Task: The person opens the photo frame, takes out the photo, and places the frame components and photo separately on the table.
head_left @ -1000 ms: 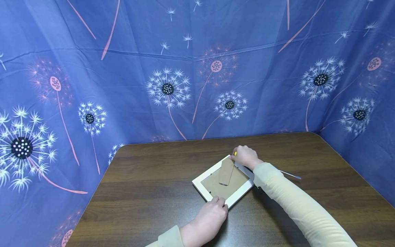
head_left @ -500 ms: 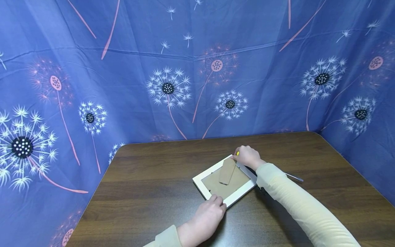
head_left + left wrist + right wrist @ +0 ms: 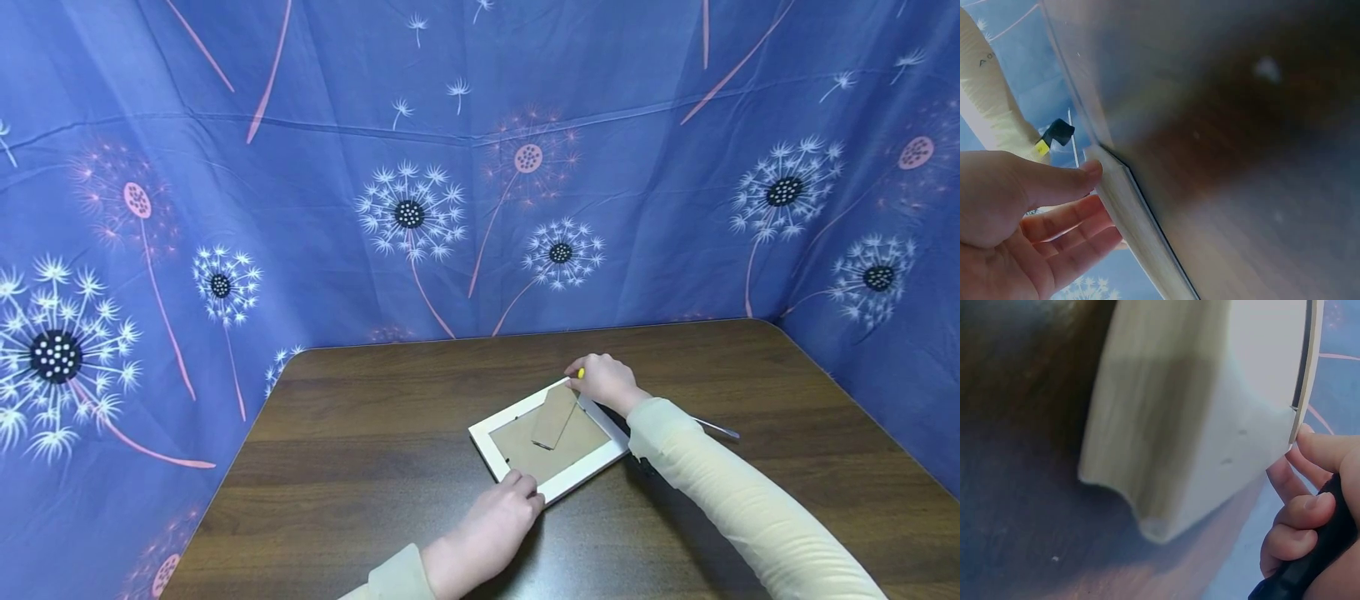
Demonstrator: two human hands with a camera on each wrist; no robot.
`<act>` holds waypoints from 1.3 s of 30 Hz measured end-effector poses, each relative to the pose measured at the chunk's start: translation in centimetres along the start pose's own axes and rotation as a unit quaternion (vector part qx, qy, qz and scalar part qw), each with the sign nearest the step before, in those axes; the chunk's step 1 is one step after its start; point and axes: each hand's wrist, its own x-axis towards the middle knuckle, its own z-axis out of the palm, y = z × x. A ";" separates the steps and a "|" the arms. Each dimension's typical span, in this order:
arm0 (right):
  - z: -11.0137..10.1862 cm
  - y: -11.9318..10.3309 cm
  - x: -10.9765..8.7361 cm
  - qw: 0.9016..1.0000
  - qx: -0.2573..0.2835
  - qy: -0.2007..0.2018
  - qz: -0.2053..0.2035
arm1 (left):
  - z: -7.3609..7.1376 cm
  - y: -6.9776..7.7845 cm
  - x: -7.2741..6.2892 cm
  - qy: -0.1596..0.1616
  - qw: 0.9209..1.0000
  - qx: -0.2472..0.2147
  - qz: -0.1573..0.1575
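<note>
A white picture frame lies back up on the table, its brown backing board and its easel stand facing me. My left hand holds the frame's near edge, thumb and fingers on either side of it in the left wrist view. At the far corner my right hand touches the frame by the stand's upper end with thumb and forefinger. Its other fingers curl around the black handle of a screwdriver. The yellow handle end and the metal tip show in the head view; the sleeve hides the middle.
The brown wooden table extends to both sides of the frame. A blue cloth with dandelion prints hangs behind it and along its sides.
The frame has turned slightly, and its right corner has moved a little rightward. My right hand has shifted slightly right, my left hand slightly left. Both keep their contact with the frame.
</note>
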 end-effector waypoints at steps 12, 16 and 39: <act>-0.1 0.4 -0.4 1.000 -0.002 0.002 -0.007 | 0.2 -1.0 -0.4 -0.008 1.000 -0.014 0.015; -0.2 0.5 -0.7 1.000 0.000 0.002 -0.010 | 0.2 -1.5 -0.7 -0.007 0.999 -0.039 0.018; -0.3 1.3 -1.7 1.000 0.001 -0.003 -0.017 | 0.3 -3.2 -1.8 0.004 0.995 -0.099 0.031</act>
